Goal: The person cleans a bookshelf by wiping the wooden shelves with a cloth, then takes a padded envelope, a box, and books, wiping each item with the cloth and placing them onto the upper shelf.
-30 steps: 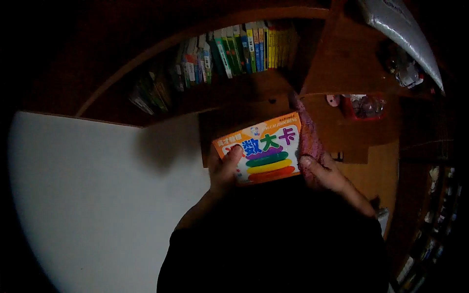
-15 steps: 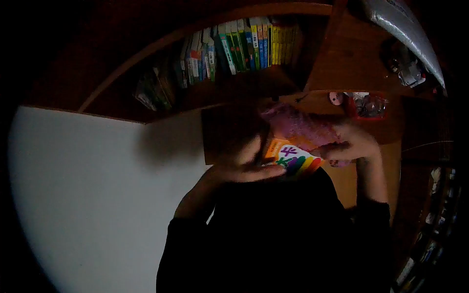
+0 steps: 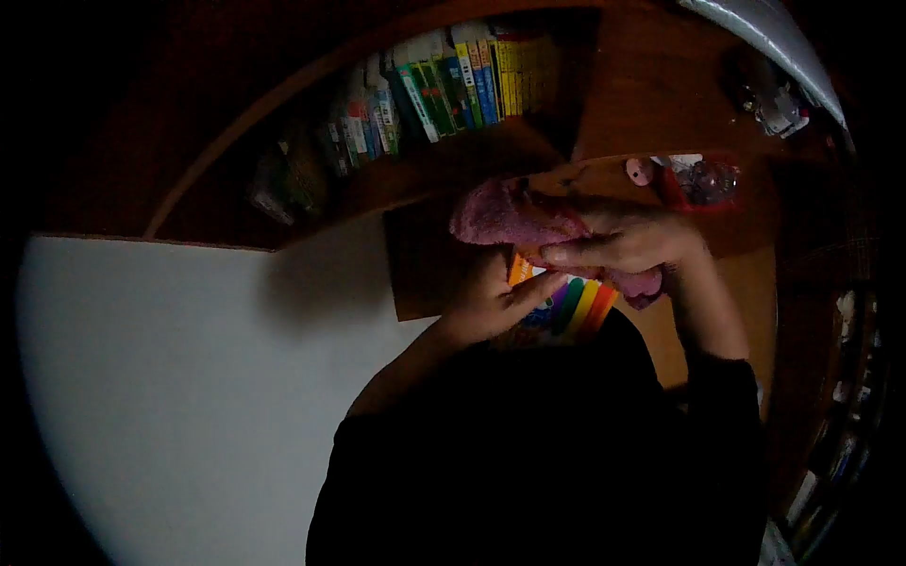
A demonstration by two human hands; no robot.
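A colourful card box, white and orange with rainbow stripes, is held tilted in front of my body. My left hand grips its left side, the thumb lying across the printed face. A pink cloth is bunched over the upper edge of the box, and part of it hangs at the right. My right hand holds the cloth against the box, thumb toward the left. Much of the box is hidden by the cloth, my hands and dark shadow.
A curved wooden shelf above holds a row of books. At the upper right are a silver padded bag and a red container with clear items. A white surface fills the left side.
The box has turned from lying face up with upright lettering to a steep tilt. The cloth has moved from its right side onto its upper edge, with my right hand over it.
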